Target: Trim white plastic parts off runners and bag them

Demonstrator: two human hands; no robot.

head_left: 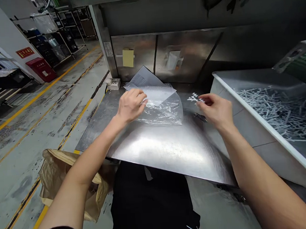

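My right hand (217, 110) pinches a small white branched plastic piece (193, 97) between thumb and fingertips, above the right part of the metal table (155, 147). My left hand (131, 104) is closed with its fingertips together. Whatever it may hold is hidden or too small to name. Just beyond and beside it lies a clear plastic bag (166, 113), partly over a printed sheet (146, 76). Below my right hand's fingers rests a small dark metal tool (200, 117), its kind unclear.
To the right stands a large white bin (249, 102) holding many thin white plastic pieces (278, 114). An open brown bag (52, 177) is on the floor at left, below the table edge. A power socket (113, 83) sits at the table's back left corner.
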